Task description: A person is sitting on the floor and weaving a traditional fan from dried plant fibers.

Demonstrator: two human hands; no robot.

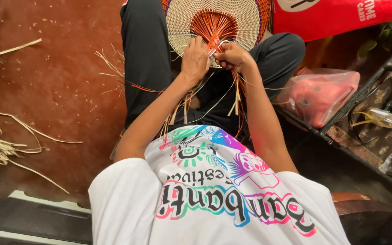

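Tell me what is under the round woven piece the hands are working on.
Under the woven disc lie the person's dark-trousered legs. Loose orange and pale strands hang below it. The left hand and right hand cover its near edge.

Top of the woven disc beyond the frame edge, red bag likewise.

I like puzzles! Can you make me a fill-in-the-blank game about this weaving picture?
1. Both hands work on a round woven ____.
2. The loose strips at its middle are ____.
3. The clear plastic bag holds something ____.
4. The floor is reddish-____.

Missing words: mat; orange; pink; brown.
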